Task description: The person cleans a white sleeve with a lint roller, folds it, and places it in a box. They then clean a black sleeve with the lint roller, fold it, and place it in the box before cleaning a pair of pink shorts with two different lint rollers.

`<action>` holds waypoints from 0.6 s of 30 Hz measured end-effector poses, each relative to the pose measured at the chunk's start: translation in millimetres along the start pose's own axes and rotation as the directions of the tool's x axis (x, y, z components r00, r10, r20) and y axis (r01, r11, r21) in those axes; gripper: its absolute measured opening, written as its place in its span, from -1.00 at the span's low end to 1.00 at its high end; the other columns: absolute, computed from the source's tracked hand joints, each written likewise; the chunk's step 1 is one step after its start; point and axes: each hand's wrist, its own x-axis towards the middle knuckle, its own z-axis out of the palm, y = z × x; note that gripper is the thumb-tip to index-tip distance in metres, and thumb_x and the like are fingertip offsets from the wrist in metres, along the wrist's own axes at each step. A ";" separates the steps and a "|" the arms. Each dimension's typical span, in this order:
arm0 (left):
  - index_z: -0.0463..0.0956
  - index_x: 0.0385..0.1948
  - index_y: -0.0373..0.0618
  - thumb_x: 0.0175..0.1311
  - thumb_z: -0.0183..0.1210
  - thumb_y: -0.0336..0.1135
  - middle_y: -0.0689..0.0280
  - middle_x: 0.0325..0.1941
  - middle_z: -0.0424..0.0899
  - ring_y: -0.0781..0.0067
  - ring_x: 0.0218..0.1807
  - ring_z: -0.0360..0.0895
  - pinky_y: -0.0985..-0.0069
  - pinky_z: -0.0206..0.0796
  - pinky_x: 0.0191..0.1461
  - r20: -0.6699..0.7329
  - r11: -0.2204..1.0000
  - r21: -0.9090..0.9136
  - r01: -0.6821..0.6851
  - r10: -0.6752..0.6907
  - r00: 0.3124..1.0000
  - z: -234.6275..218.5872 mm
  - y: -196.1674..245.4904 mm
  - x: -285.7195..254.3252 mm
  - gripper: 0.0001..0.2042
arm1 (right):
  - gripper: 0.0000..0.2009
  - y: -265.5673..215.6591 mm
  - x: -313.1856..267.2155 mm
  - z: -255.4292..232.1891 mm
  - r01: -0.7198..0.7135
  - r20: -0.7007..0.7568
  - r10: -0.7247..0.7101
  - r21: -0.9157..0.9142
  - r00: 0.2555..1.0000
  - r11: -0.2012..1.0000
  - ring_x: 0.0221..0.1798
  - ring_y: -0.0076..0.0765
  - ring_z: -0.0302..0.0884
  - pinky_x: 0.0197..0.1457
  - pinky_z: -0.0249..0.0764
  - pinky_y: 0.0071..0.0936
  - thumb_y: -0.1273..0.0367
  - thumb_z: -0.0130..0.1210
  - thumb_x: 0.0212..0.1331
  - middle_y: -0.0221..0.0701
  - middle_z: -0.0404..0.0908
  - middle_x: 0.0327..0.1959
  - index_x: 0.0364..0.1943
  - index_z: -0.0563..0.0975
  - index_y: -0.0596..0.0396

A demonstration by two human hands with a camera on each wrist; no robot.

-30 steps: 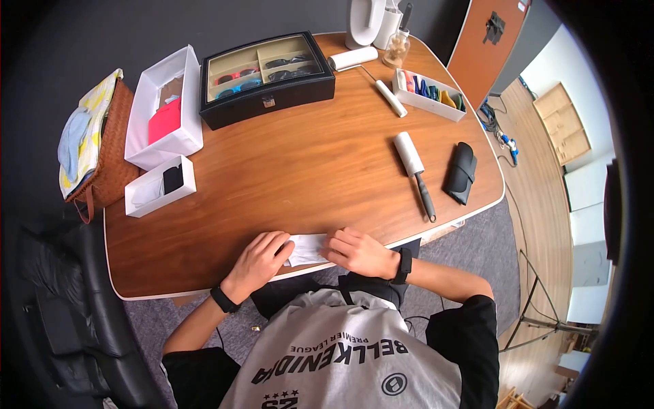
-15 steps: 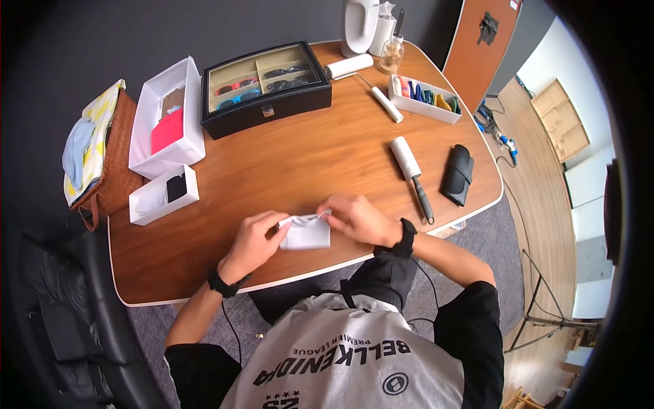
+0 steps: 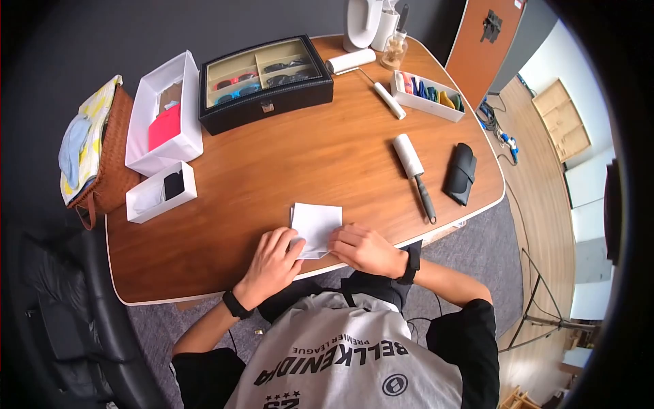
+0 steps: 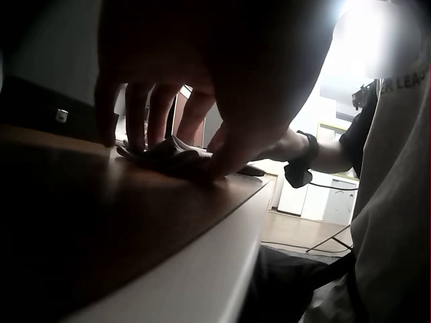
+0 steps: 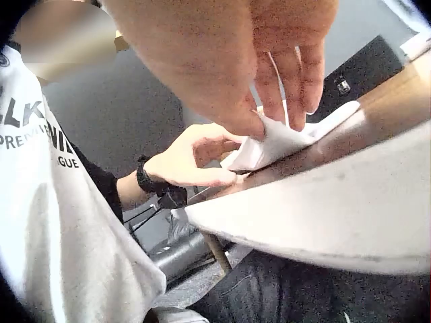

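A folded white cloth (image 3: pixel 316 226) lies near the table's front edge, its far part spread flat beyond the fingers. My left hand (image 3: pixel 272 255) grips its near left corner, thumb on top. At the near right side, my right hand (image 3: pixel 368 251) pinches the cloth's edge. In the right wrist view the cloth (image 5: pixel 279 145) is lifted off the wood where the right thumb and fingers (image 5: pixel 310 87) hold it. The left wrist view is dark, with the cloth (image 4: pixel 168 158) bunched between the left thumb and fingers.
A lint roller (image 3: pixel 409 157) and a black glasses case (image 3: pixel 461 174) lie to the right. Behind stand a black sunglasses box (image 3: pixel 269 112) and a white box (image 3: pixel 429 102) of rolled cloths. White bins (image 3: pixel 146 167) and a small white box (image 3: pixel 163 204) are at left, beside a wicker basket (image 3: pixel 112 163).
The cloth went away from the table edge and came back, and now shows a larger flat panel reaching past the fingers. Both hands moved with it.
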 end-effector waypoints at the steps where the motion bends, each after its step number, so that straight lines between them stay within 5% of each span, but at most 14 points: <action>1: 0.60 0.06 -0.24 0.15 0.34 -0.42 0.04 0.24 0.53 0.00 0.34 0.44 0.08 0.31 0.37 -0.026 1.000 0.023 0.007 -0.006 1.000 0.0 2.1 -1.3 -0.60 | -0.72 -4.5 -2.4 -0.3 -0.058 0.025 0.057 0.011 0.998 0.998 -0.05 -0.15 0.59 0.05 0.54 -0.23 0.34 0.28 0.18 -0.33 0.60 -0.15 -0.05 0.61 0.12; 5: 0.59 0.08 -0.27 0.17 0.36 -0.35 0.02 0.29 0.53 -0.02 0.38 0.43 0.06 0.29 0.39 0.020 0.998 0.019 -0.067 0.067 0.998 -3.1 -2.2 5.9 -0.58 | -0.68 -12.6 -2.8 -2.4 -0.142 0.046 0.143 -0.027 0.989 0.989 0.07 -0.08 0.59 0.10 0.55 -0.20 0.29 0.35 0.20 -0.29 0.63 0.01 -0.02 0.60 0.10; 9: 0.61 0.05 -0.26 0.17 0.38 -0.34 0.05 0.25 0.56 -0.03 0.34 0.46 0.07 0.32 0.37 -0.009 0.994 -0.099 -0.052 0.052 0.999 -6.1 -3.4 8.5 -0.60 | -0.64 -13.3 -7.6 0.7 -0.171 0.040 0.171 0.003 0.984 0.985 0.05 -0.12 0.53 0.12 0.49 -0.20 0.28 0.35 0.21 -0.31 0.60 -0.05 0.04 0.61 0.10; 18: 0.62 -0.09 -0.30 0.21 0.33 -0.47 0.13 0.02 0.63 0.07 0.16 0.59 0.19 0.48 0.24 0.011 0.992 -0.035 -0.119 0.119 0.993 -12.5 -17.1 10.5 -0.75 | -0.71 -15.1 -12.5 14.0 -0.198 -0.040 0.198 0.009 0.979 0.980 0.18 -0.12 0.55 0.18 0.50 -0.21 0.30 0.36 0.20 -0.33 0.63 0.06 -0.05 0.64 0.11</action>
